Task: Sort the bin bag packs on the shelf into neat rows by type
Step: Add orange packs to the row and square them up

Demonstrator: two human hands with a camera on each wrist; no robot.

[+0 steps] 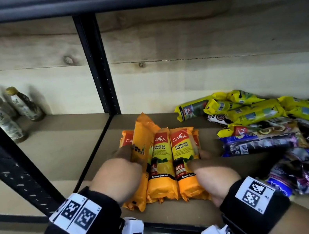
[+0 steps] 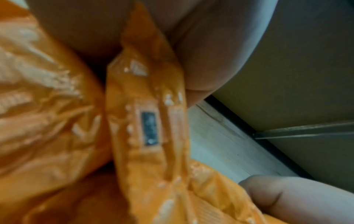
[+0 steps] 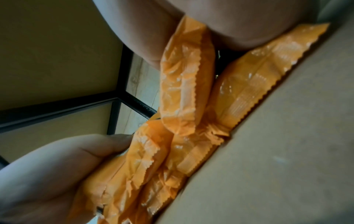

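- The orange packs (image 1: 163,162) lie side by side on the shelf (image 1: 97,147), just right of the black upright post (image 1: 97,65), their long sides running front to back.
- The left hand (image 1: 118,176) grips the packs at the left of the group; its fingers (image 1: 124,153) curl round one orange pack that is turned plain side up and tilted across the others.
- In the left wrist view the sealed end of an orange pack (image 2: 145,121) sits clamped between the thumb (image 2: 298,197) and the palm.
- The right hand (image 1: 211,177) holds the right edge of the group, thumb on the front of the rightmost orange pack, fingers (image 1: 204,154) wrapped round its far side.
- In the right wrist view crimped orange pack ends (image 3: 182,94) are pinched between the thumb (image 3: 76,151) and the fingers above.
- To the right on the same shelf lies a loose heap: yellow packs (image 1: 256,113) at the back, blue and purple packs (image 1: 257,144) nearer the front, overlapping at odd angles.
- Three bottles (image 1: 4,114) with yellow caps stand in the next bay to the left.
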